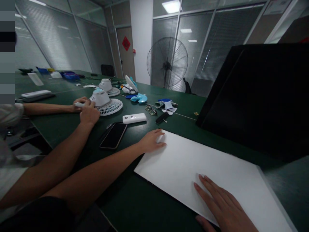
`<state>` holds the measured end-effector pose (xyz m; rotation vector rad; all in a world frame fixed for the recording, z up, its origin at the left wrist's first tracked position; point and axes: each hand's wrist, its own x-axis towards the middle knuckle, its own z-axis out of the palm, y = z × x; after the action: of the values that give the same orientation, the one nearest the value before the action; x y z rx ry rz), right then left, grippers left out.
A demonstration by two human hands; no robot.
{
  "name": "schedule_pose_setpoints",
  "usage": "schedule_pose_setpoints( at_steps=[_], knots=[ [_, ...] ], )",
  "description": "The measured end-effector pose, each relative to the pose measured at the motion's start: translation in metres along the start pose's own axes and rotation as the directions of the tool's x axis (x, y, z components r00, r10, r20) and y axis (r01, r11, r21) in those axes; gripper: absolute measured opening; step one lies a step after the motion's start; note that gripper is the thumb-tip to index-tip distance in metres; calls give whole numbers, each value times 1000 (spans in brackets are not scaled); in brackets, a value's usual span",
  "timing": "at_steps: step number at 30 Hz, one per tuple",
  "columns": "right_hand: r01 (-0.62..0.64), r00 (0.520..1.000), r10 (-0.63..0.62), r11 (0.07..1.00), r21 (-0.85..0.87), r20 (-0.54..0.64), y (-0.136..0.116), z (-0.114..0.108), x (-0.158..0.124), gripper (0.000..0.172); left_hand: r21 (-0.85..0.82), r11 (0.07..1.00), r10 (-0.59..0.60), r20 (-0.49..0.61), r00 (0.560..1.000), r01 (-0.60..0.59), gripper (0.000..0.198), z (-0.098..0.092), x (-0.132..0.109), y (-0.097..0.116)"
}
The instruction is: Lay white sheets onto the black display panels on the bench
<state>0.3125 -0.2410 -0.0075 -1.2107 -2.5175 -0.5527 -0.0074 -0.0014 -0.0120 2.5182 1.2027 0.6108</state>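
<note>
A large white flat panel with a thin dark edge lies on the green table in front of me. My left hand rests over its far left corner, thumb and fingers apart on the white surface. Near the front edge, my right hand lies flat on the panel with fingers stretched out; its thumb sits by the edge. Behind the panel on the right stands a big black panel, like a screen, tilted back.
Left of me, a co-worker's hands work at a white fan part. A phone, a white power bank, glasses, a black knife-like tool and blue fan blades lie on the green table.
</note>
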Motion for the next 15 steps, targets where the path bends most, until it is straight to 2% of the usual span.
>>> schedule_pose_setpoints(
  at_steps=[5, 9, 13, 15],
  knots=[
    [49, 997, -54, 994, -100, -54, 2, 2, 1, 69, 31, 999, 7, 22, 1000, -8, 59, -2, 0, 4],
    [36, 996, -43, 994, -99, -74, 5, 6, -1, 66, 78, 997, -14, 78, 997, 8, 59, -7, -3, 9],
    [43, 995, -53, 992, -118, -85, 8, 9, -2, 66, 90, 996, -4, 90, 996, -4, 67, -9, -5, 10],
    [66, 992, -80, 988, -137, -100, 8, 7, -1, 61, 93, 996, -4, 98, 995, -5, 67, -9, -5, 10]
  ],
)
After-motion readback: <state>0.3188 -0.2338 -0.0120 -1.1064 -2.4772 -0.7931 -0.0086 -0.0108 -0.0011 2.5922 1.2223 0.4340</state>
